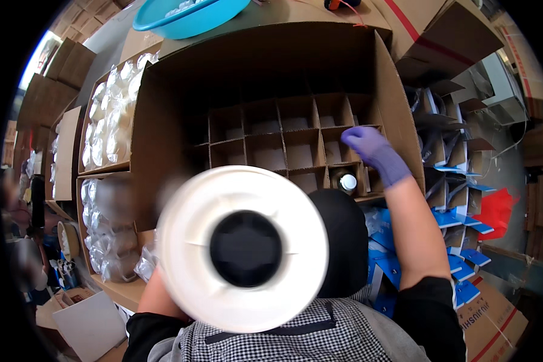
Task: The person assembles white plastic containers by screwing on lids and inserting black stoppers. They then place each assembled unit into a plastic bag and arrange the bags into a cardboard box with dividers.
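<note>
A large cardboard box (398, 114) stands before me, divided into cells by a cardboard divider (265, 136). My right hand (368, 146), in a purple glove, is over the right-hand cells with its fingers curled; what they hold, if anything, is hidden. Just below it a bottle (347, 182) with a pale cap stands upright in a cell. A white round disc with a black centre (304, 241) looms in front, close to the camera; its kind I cannot tell. My left forearm (161, 295) runs behind it, and my left hand is hidden or smeared there.
On the left, open cartons hold clear-wrapped items (111, 114). Beyond the box sits a turquoise basin (193, 21). Blue-and-white printed cartons (458, 223) with raised flaps crowd the right side, near a red sheet (495, 211). Another cardboard box (446, 36) stands at far right.
</note>
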Motion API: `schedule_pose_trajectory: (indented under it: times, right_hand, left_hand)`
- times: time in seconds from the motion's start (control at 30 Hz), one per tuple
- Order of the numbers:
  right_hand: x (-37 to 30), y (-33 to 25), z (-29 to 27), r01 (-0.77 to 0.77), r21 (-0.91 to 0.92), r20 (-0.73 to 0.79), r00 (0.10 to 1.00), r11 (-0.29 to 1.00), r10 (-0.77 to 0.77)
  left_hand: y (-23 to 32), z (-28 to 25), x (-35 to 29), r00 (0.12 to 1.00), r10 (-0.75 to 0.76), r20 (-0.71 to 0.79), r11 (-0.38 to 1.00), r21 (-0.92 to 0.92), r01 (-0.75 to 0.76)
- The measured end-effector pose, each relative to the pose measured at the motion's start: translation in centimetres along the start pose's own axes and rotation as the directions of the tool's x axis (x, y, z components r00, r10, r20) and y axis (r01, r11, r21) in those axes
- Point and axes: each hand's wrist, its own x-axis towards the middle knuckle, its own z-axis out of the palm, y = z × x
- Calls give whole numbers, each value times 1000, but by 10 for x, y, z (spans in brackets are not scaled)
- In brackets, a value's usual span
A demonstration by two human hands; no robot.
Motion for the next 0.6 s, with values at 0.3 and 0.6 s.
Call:
schedule_pose_trajectory:
  times: [0.3,0.6]
  right_hand:
    - [224,201,170,8,-554,281,943,832,178]
    - [173,112,118,244,-694,402,912,677,83]
  left_hand:
    - [6,-31,46,933,334,131,794,494,-353]
    - [-5,-38,49,927,309,215,822,430,-373]
